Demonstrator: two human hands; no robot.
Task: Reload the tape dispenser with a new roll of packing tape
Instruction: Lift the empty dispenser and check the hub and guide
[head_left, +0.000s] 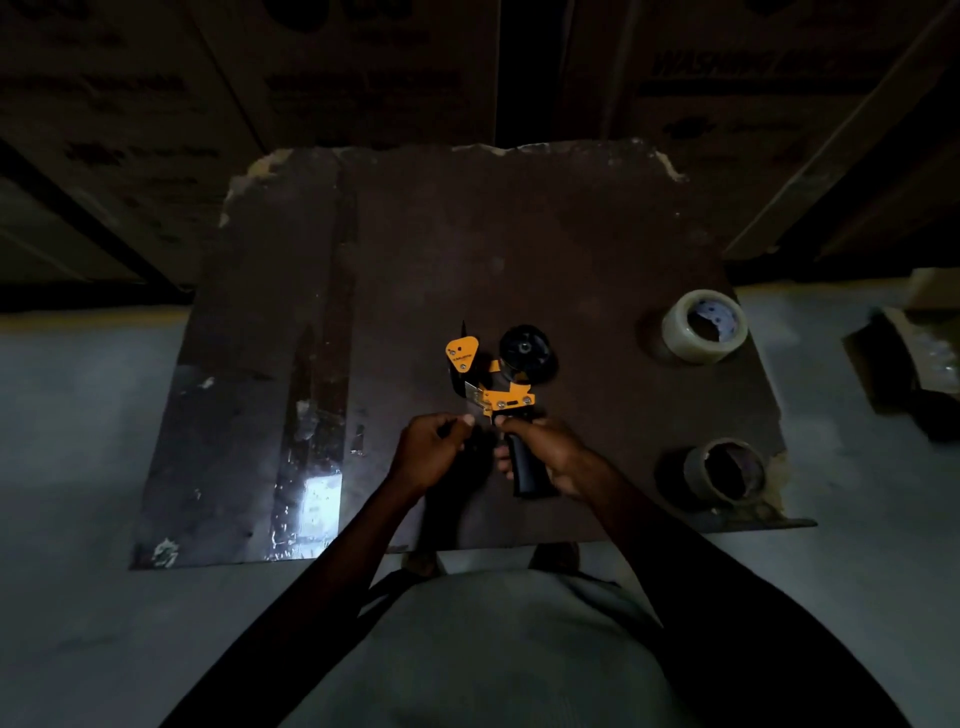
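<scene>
while right hand (550, 457) grips the dispenser (498, 395) handle, new roll (704, 326) lies well apart.

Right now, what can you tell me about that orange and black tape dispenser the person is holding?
The tape dispenser is a pistol-style tool with orange plates, seemingly metal, and a black handle. Its black spool hub carries no roll. It lies near the middle of the worn dark table, handle toward the person. The right hand grips the handle; the left hand is curled beside the front end, and whether it pinches anything is unclear. A clear tape roll sits apart to the right.
</scene>
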